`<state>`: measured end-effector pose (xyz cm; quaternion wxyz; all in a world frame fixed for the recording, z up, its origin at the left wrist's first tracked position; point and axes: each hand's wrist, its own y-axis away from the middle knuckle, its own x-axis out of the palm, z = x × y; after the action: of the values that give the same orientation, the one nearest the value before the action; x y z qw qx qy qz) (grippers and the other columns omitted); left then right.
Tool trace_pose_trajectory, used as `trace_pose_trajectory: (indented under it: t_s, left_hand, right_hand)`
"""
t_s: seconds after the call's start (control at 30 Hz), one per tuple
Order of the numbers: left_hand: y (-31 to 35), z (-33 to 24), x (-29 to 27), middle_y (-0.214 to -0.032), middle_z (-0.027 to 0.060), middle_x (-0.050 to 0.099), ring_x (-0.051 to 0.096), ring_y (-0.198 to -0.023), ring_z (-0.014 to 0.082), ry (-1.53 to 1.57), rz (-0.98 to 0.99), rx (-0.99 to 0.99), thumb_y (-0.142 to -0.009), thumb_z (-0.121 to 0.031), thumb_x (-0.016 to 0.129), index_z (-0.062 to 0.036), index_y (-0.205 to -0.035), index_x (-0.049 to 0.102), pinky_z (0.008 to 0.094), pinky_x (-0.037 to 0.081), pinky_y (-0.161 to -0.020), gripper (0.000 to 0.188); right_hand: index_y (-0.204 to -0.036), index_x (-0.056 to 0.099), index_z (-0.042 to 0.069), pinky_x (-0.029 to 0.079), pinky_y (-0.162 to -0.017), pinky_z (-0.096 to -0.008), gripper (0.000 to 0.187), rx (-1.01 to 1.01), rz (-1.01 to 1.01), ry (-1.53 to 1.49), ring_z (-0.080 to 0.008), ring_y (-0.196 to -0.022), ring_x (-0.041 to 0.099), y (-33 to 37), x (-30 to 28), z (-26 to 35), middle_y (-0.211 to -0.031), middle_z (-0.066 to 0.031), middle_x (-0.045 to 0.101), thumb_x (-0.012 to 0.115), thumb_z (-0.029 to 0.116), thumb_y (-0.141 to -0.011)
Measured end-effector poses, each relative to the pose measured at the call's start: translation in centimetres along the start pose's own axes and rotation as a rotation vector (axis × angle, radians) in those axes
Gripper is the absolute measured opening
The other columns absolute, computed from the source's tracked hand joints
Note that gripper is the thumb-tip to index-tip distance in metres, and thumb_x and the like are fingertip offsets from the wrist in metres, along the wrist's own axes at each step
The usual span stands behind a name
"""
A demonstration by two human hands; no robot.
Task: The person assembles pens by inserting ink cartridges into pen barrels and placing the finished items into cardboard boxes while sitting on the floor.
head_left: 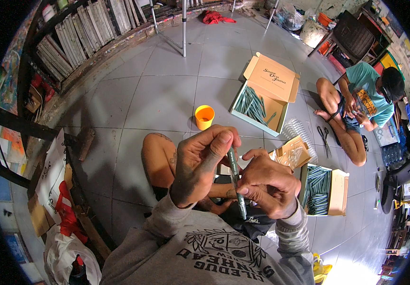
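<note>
A slim dark green pen (235,172) with pale lettering stands nearly upright in front of my chest. My left hand (200,164) pinches its upper end between thumb and fingers. Lower on the barrel, the thumb and bent forefinger of my right hand (270,186) are closed on it. Beyond my hands, an open cardboard box (237,113) with its lid folded back holds many similar green pens (251,105). A second open box (339,192), to the right of my right hand, is filled with more of them. An orange-yellow cup (205,118) stands past my left hand.
Another person (364,97) sits on the tiled floor at the right, hands together. Scissors (325,141) and a coil of clear plastic (300,135) lie between us. A small carton (293,152) is by my right hand. Metal legs (184,28) stand at the back.
</note>
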<state>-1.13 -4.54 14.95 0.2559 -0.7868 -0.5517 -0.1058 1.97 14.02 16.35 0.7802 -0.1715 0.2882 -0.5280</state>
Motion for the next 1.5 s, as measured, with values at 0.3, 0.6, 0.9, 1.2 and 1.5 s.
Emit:
trace_pose_trajectory:
  t_s: [0.3,0.6,0.9,1.2,1.5]
  left_hand:
    - [-0.5,-0.3,-0.1,-0.095,0.0084,0.059,0.06,-0.078,0.0128,0.007,-0.109,-0.005,-0.105,-0.024,0.054,0.0057,-0.099,0.063,0.0319,0.062,-0.06,0.032]
    - [-0.7,0.3,-0.7,-0.099,0.0039,0.058,0.059,-0.075,0.0065,0.045,-0.111,0.007,-0.107,-0.024,0.052,0.003,-0.104,0.065,0.0312,0.065,-0.066,0.03]
    - [-1.0,0.4,-1.2,-0.099,0.0025,0.056,0.057,-0.079,0.007,0.085,-0.109,-0.035,-0.108,-0.026,0.051,0.0002,-0.103,0.064,0.0325,0.065,-0.065,0.03]
    - [-1.5,1.2,-1.7,-0.095,0.0011,0.053,0.055,-0.076,0.0075,0.099,-0.143,-0.105,-0.107,-0.031,0.051,-0.0016,-0.102,0.062,0.0321,0.064,-0.065,0.032]
    - [-1.9,2.2,-2.6,-0.094,-0.0002,0.053,0.055,-0.079,0.009,0.209,-0.12,-0.165,-0.107,-0.03,0.051,-0.0058,-0.103,0.062,0.0327,0.062,-0.073,0.027]
  right_hand:
    - [-0.096,0.072,0.005,0.043,-0.097,-0.0464,0.009,0.002,0.085,0.031,-0.0208,-0.08,0.066,0.6,0.0,0.2,-0.088,-0.003,0.072,0.075,0.009,-0.088]
    - [-0.096,0.073,0.006,0.042,-0.099,-0.0478,0.01,0.057,0.116,-0.012,-0.0205,-0.081,0.066,1.3,0.0,0.2,-0.09,-0.0044,0.072,0.075,0.008,-0.087]
    - [-0.095,0.075,0.007,0.043,-0.1,-0.0494,0.011,0.051,0.128,-0.035,-0.0208,-0.081,0.067,2.2,0.2,0.0,-0.088,-0.0045,0.072,0.077,0.007,-0.085]
    - [-0.096,0.075,0.007,0.045,-0.098,-0.0481,0.013,0.053,0.149,-0.05,-0.0219,-0.083,0.068,3.1,0.2,-0.3,-0.087,-0.0056,0.072,0.077,0.004,-0.084]
    - [-0.098,0.071,0.001,0.046,-0.094,-0.0459,0.013,0.016,0.204,-0.1,-0.0254,-0.088,0.068,4.1,0.7,-0.9,-0.093,-0.0079,0.072,0.075,0.002,-0.086]
